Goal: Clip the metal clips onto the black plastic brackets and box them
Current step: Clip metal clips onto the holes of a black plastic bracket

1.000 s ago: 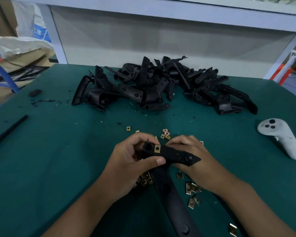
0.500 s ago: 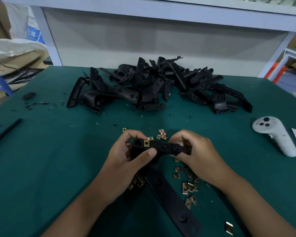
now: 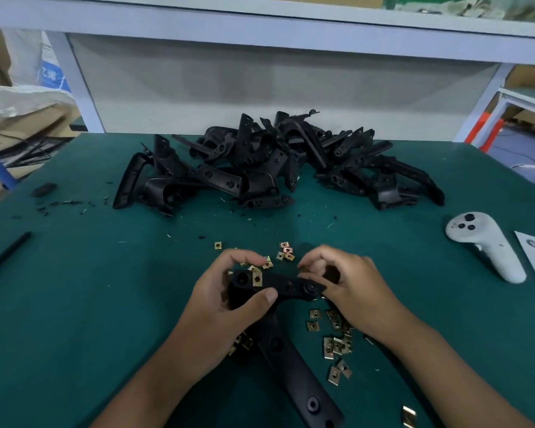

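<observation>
Head view: my left hand (image 3: pixel 226 301) grips the black bracket (image 3: pixel 278 285) at frame centre, thumb across its near face. One metal clip (image 3: pixel 257 278) already sits on its left end. The bracket's short arm runs left-right, free end pointing at my right hand (image 3: pixel 346 288), which pinches that tip; can't tell if it carries a clip. Loose clips (image 3: pixel 337 344) lie on the worktop (image 3: pixel 74 304) just under the right hand, so it's nearer.
</observation>
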The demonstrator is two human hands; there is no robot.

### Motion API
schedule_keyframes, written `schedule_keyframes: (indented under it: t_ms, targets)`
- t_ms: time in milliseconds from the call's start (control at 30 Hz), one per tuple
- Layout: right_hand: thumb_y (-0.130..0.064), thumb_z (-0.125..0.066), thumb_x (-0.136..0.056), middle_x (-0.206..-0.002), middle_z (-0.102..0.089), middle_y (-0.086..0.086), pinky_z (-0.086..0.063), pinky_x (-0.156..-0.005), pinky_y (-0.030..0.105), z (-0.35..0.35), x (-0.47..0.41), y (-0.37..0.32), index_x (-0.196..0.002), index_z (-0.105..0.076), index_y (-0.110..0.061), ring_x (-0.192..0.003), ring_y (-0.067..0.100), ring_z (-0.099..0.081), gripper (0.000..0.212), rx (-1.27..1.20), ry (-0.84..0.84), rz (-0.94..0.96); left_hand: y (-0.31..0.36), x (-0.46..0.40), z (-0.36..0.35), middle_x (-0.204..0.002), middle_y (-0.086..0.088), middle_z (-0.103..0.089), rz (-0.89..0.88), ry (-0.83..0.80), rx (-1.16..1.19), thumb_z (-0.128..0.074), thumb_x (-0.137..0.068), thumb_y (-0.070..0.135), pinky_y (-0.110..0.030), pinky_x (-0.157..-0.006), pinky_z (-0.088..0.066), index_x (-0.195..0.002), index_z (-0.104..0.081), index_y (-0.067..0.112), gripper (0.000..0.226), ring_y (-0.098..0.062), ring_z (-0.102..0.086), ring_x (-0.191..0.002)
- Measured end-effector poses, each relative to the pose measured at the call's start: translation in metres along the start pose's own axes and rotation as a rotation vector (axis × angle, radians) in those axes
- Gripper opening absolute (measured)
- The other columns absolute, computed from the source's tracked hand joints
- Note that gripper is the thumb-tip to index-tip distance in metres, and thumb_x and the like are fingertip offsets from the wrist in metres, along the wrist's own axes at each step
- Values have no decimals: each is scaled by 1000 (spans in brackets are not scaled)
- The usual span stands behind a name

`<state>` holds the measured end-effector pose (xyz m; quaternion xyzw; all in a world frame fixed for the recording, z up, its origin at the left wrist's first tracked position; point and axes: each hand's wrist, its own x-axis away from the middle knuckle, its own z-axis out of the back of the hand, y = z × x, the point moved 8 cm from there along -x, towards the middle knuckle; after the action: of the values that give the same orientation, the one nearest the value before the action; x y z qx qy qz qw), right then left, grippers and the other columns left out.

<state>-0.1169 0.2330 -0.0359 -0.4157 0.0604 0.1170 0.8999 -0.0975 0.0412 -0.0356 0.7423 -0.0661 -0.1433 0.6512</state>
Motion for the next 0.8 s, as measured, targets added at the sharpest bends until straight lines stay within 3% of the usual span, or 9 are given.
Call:
schedule_keyframes:
  t_ms: [100,167,300,400,567,800]
  targets:
    - [-40,-71,-89,-98,-70,-27,-47,-74,15,3,-2,6,-96,-71,-36,-96,-5,-65,9,-40,19,-62,2,0,-1,-84,20,-69,-8,-11,-3,-82,-82,19,-14,-65,-52,-100,-67,31,26,-2,-64,-72]
    - [-33,-70,-94,-100,-74,-21,-50,-82,21,4,-3,7,-96,-71,-37,-99,-1,-67,5,-175,6,-100,3,0,-2,-84,15,-69,-8,-20,-7,-80,-80,17,-17,-65,-53,-100,-67,29,27,-5,-64,-72]
    - [-32,-63,-96,-98,-77,-4,-53,-73,21,3,-1,-2,-108,-75,-36,-87,6,-68,18,-547,-59,-137,3,-2,-4,-80,6,-71,-17,-27,-47,-93,-65,12,-16,-65,-52,-94,-67,28,42,-5,-64,-72]
    - [-31,-66,-92,-101,-75,-2,-51,-70,20,-3,0,-4,-112,-77,-29,-87,6,-66,23,-695,-94,-173,3,-3,-5,-79,4,-69,-44,-24,-101,-94,-63,16,-14,-65,-50,-86,-67,23,36,-4,-61,-70]
    - [-32,-80,-79,-113,-76,-1,-53,-82,16,-7,1,-8,-110,-80,-28,-100,6,-71,31,-816,-149,-236,-1,-3,-3,-79,5,-69,-39,-27,-136,-89,-65,22,-18,-67,-52,-83,-69,27,28,-7,-63,-72]
    - [-21,-71,-83,-115,-76,1,-55,-86,20,-6,8,-24,-107,-79,-24,-102,11,-72,26,-775,-176,-240,1,0,-4,-82,6,-72,-89,-27,-194,-89,-66,38,-18,-67,-53,-88,-68,33,30,-6,-66,-73]
